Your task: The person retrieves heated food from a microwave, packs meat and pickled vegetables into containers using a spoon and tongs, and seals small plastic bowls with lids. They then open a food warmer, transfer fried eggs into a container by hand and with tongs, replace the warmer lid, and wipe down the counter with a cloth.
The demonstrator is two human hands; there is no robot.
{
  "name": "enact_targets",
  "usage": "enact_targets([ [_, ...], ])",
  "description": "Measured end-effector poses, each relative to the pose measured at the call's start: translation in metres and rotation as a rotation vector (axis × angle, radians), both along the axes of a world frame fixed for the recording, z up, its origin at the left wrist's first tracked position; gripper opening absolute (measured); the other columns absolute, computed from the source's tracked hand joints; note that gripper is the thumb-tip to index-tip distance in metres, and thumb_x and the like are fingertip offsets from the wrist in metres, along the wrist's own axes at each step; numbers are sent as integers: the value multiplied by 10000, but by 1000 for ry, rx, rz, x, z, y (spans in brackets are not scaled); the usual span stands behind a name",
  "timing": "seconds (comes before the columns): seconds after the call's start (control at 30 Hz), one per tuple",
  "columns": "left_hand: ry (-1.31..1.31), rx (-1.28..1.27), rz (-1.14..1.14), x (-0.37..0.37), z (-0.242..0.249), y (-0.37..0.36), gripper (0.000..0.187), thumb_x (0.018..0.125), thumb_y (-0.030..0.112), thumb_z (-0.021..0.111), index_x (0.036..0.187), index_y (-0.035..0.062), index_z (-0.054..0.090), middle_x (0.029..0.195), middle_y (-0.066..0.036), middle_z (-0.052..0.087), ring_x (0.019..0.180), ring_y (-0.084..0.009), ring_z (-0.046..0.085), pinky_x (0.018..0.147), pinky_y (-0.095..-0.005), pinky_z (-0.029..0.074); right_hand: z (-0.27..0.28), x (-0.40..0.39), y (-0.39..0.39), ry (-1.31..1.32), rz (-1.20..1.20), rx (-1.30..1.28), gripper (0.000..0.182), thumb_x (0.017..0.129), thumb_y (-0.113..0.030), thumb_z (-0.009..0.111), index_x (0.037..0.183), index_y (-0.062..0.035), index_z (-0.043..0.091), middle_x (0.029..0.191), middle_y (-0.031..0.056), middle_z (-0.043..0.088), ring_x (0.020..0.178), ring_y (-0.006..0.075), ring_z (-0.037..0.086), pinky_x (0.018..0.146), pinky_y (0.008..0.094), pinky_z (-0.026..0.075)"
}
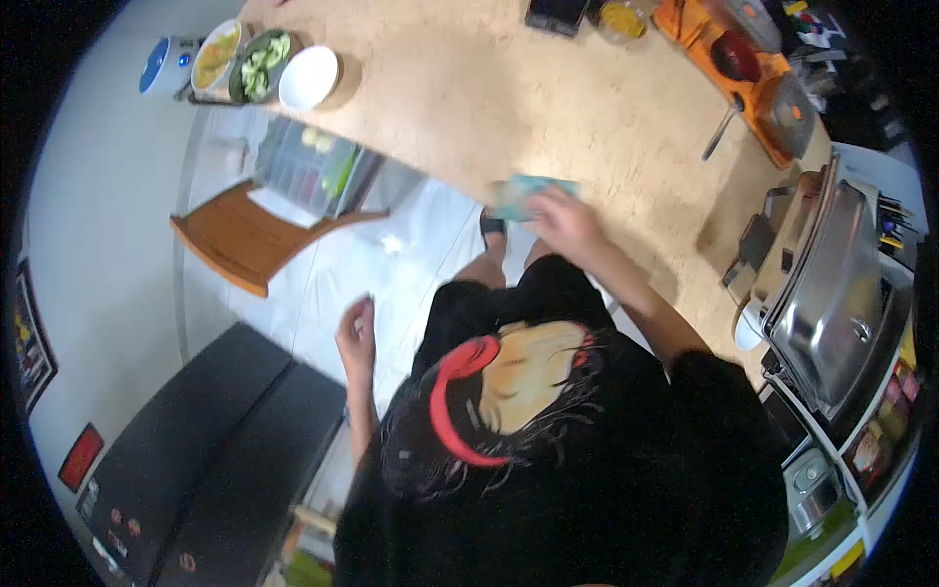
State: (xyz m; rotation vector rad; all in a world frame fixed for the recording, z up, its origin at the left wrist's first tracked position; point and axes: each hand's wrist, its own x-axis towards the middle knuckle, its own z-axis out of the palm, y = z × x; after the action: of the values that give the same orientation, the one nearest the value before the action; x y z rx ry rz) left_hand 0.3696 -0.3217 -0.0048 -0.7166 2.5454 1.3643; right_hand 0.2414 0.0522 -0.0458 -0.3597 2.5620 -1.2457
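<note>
My right hand [565,223] presses a teal cloth [533,193] down at the near edge of the light wooden table [421,88]. The fingers are closed over the cloth, and motion blurs part of it. Part of the cloth reaches out past the table's edge. Away from the table, my left hand [358,335] hangs beside my body above the white floor. Its fingers are curled in, and nothing shows in them.
A white bowl [309,77], a dish of sliced cucumber [262,68] and another filled bowl [217,57] stand at the far left. A wooden chair [245,235] is below. A spoon [722,129], an orange tray [768,137] and a chafing dish [827,293] lie right.
</note>
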Motion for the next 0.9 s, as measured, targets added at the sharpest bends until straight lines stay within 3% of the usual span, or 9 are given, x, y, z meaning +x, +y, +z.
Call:
enact_targets([
  [0.1, 17, 34, 62, 24, -10, 7, 258, 893, 137, 591, 1100, -16, 606, 1016, -109, 654, 930, -147, 608, 810, -269, 481, 2, -92, -105, 2, 263, 62, 173, 847, -132, 501, 989, -91, 590, 1028, 145, 554, 942, 321, 562, 778, 423, 475],
  [0.27, 62, 152, 202, 59, -67, -2, 284, 893, 152, 590, 1123, -13, 591, 1019, -99, 653, 901, -152, 619, 796, -268, 484, 5, -167, -163, 58, 237, 54, 160, 865, -167, 460, 866, -70, 588, 899, 145, 598, 851, 318, 590, 705, 440, 466],
  [0.33, -43, 205, 326, 102, -102, -10, 320, 891, 197, 588, 1142, 0, 583, 1022, -79, 655, 875, -154, 623, 731, -243, 480, 2, -137, -135, -109, 139, -35, 153, 844, -200, 552, 859, -59, 611, 825, 138, 606, 781, 272, 588, 673, 386, 455],
  [0.4, -192, 274, 480, 164, -126, -4, 330, 886, 241, 582, 1135, 24, 587, 970, -60, 654, 846, -152, 624, 659, -225, 459, -32, -89, -62, 79, 144, -41, 168, 840, -206, 583, 869, -44, 617, 834, 137, 606, 777, 262, 592, 661, 364, 453],
  [0.53, -726, 367, 503, 308, -161, 9, 338, 861, 322, 588, 1090, 74, 595, 912, -25, 613, 825, -193, 613, 627, -348, 433, -7, 62, 109, -21, -181, 191, 154, 857, -142, 586, 927, -9, 620, 867, 139, 584, 814, 283, 601, 702, 327, 467],
  [0.6, -827, 373, 532, 361, -162, 17, 384, 846, 361, 592, 1102, 74, 588, 953, -39, 612, 821, -209, 603, 631, -387, 427, 7, 131, 167, -54, -365, 80, 128, 865, -102, 567, 905, 11, 611, 861, 142, 558, 773, 253, 593, 695, 318, 465],
  [0.67, -734, 592, 599, 426, -189, 4, 386, 839, 362, 606, 1089, 67, 590, 930, -61, 607, 776, -204, 582, 642, -384, 428, -1, 175, 216, -101, -364, 181, 82, 799, -46, 597, 868, -5, 580, 881, 126, 556, 837, 232, 573, 731, 294, 452],
  [0.77, -506, 555, 831, 459, -188, 10, 384, 787, 292, 642, 1090, 61, 596, 923, -89, 618, 739, -221, 587, 596, -399, 446, -22, 199, 233, -58, -335, 180, 114, 759, -7, 606, 861, -21, 557, 939, 136, 545, 865, 235, 540, 749, 302, 441],
  [0.9, -172, 572, 1128, 526, -210, 25, 411, 717, 198, 688, 1091, 52, 603, 912, -126, 632, 690, -243, 593, 535, -419, 471, 66, 191, 129, 293, -411, 491, 130, 751, -5, 616, 864, -51, 573, 999, 154, 543, 879, 235, 540, 806, 365, 441],
])
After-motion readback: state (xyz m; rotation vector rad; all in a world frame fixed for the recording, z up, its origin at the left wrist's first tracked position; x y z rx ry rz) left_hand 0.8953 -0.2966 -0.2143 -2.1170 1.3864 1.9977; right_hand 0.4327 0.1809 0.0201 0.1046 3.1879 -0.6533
